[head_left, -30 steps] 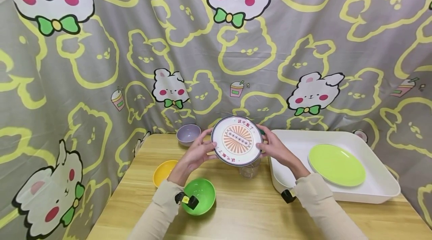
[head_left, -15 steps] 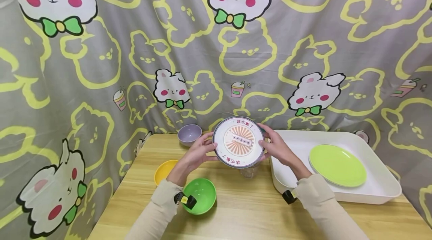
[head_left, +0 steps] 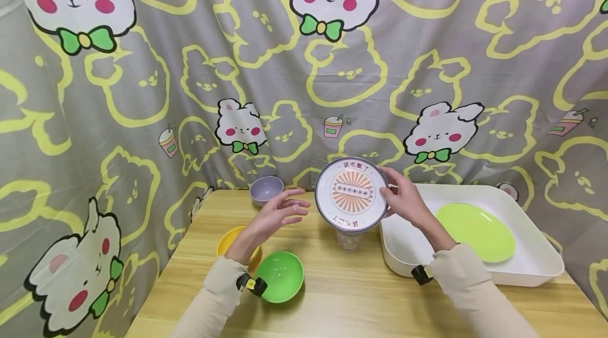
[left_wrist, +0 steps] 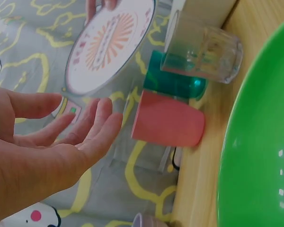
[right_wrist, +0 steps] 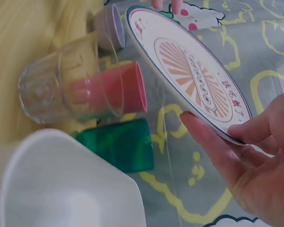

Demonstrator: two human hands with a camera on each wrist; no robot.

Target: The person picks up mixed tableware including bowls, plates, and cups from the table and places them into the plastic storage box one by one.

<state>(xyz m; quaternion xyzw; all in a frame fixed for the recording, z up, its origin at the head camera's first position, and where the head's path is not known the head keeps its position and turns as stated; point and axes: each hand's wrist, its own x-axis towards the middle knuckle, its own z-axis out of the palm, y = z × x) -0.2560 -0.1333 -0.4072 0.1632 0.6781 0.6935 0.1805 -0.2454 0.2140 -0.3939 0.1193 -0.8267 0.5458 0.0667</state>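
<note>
My right hand (head_left: 402, 196) pinches a white plate (head_left: 352, 194) by its right edge, thumb on the face and fingers beneath. The plate has a dark rim, an orange sunburst and red characters; it is held up, tilted toward the head camera. To its left, apart from it, my left hand (head_left: 275, 215) holds nothing, its fingers loosely bent. Below the plate a clear glass (head_left: 349, 242) stands on the table. Behind that glass, the wrist views show a pink cup (left_wrist: 168, 120) and a teal cup (left_wrist: 173, 78), which the plate mostly hides in the head view.
A white tray (head_left: 396, 261) with a lime-green plate (head_left: 476, 232) in it stands on the right. On the left are a green bowl (head_left: 283, 276), a yellow bowl (head_left: 227, 242) partly behind my left arm, and a purple bowl (head_left: 266, 190). A patterned curtain (head_left: 280, 74) hangs behind the table.
My left hand has let go of the plate and drawn away to the left. The plate has moved a little right and up in my right hand.
</note>
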